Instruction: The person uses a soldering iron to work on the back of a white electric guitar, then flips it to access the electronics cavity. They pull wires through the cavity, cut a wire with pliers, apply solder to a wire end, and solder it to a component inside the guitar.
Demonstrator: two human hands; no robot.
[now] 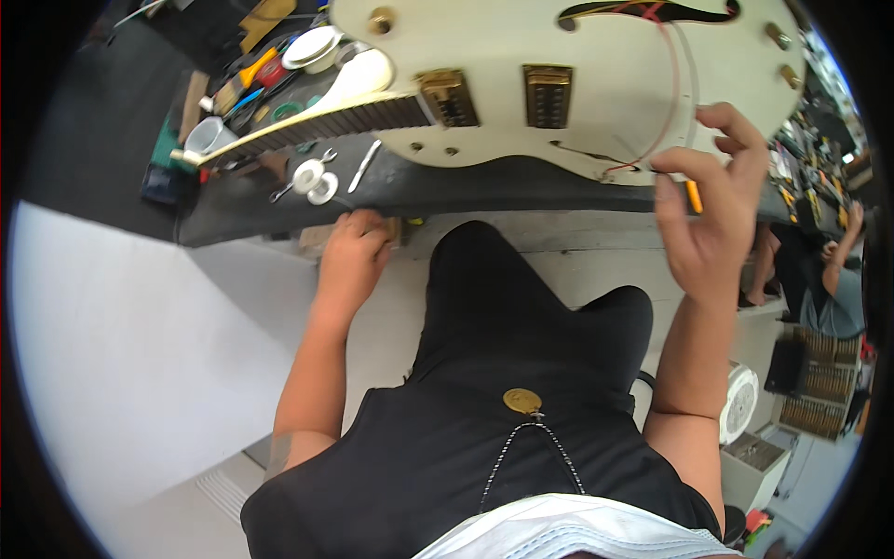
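A cream electric guitar (596, 93) with a dark f-hole (643, 13) and two gold pickups (548, 96) lies face up on the dark bench. A thin red wire (677, 74) runs from the f-hole, over the top, down to the near edge. My right hand (712, 196) is there, thumb and index fingertips pinched beside the end of a thin dark wire (636, 169), which they seem to hold. My left hand (356, 244) is curled at the bench's front edge, below two white spools (315, 181); what its fingers hold, if anything, is hidden.
A white pen-like stick (364, 167) and a small wrench (329, 156) lie by the spools. Left of the guitar neck (317, 124) are a clear cup (210, 136), brushes and white lids (312, 47). Several tools (810, 177) crowd the right; another person (833, 289) sits beyond.
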